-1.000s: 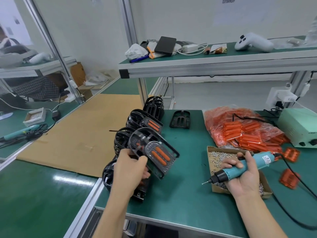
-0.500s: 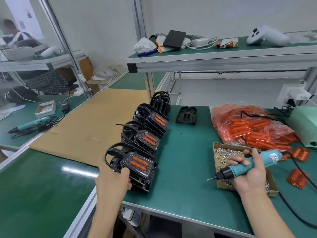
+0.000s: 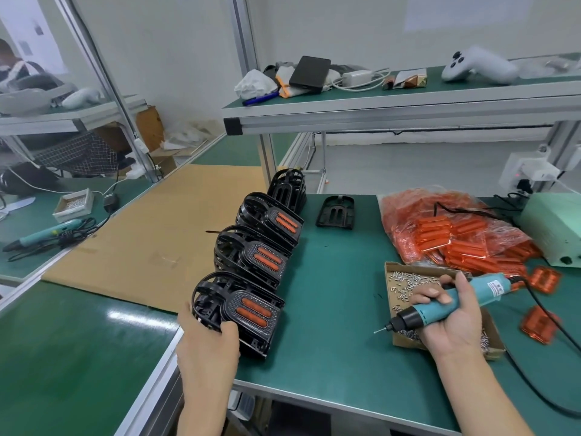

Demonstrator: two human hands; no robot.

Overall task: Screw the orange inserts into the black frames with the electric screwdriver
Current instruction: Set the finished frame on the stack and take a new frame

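The left hand [image 3: 206, 343] curls round the nearest finished frame [image 3: 242, 313] at the near end of a row along the bench [image 3: 330, 341] edge, while the right hand [image 3: 452, 316] grips the screwdriver [image 3: 446, 305] over the screw box [image 3: 405, 339]. The step appears to be stacking a completed unit; next likely calls for the bare frame [image 3: 335, 212] and an insert from the orange bag [image 3: 452, 231]. Green matting covers the bench, with a shelf [image 3: 393, 105] above and cardboard [image 3: 151, 243] on the left.

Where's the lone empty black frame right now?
In the head view, the empty black frame lies flat at the back of the green table, between the row of finished frames on its left and the bag of orange inserts on its right.
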